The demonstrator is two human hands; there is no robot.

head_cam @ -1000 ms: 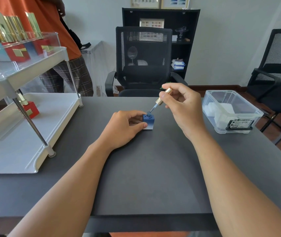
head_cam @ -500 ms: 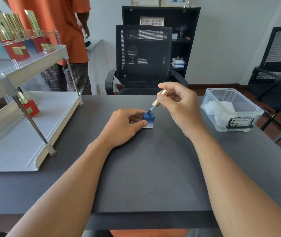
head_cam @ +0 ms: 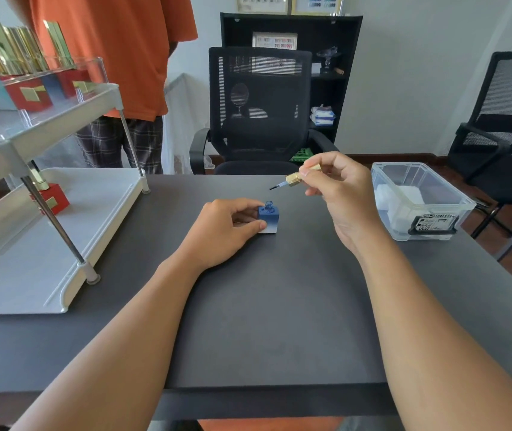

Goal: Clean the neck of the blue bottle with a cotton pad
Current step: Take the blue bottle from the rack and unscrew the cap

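While our left hand [head_cam: 220, 230] is gripping the blue bottle [head_cam: 269, 217] between thumb and fingers on the dark surface [head_cam: 279, 306], our right hand [head_cam: 338, 194] is pinching the gold cap [head_cam: 303, 176], holding its brush [head_cam: 278, 185] in the air above and to the right of the open neck [head_cam: 269, 205]. We are judging that the cap needs parking somewhere, brush off the surface, so the right hand is free to fetch a cotton pad [head_cam: 404, 194] from the clear tub [head_cam: 419, 200] at our right. We are keeping the bottle braced and upright, its long axis vertical, neck pointing straight up. The brush is lying almost level, its tip aiming left and slightly down.
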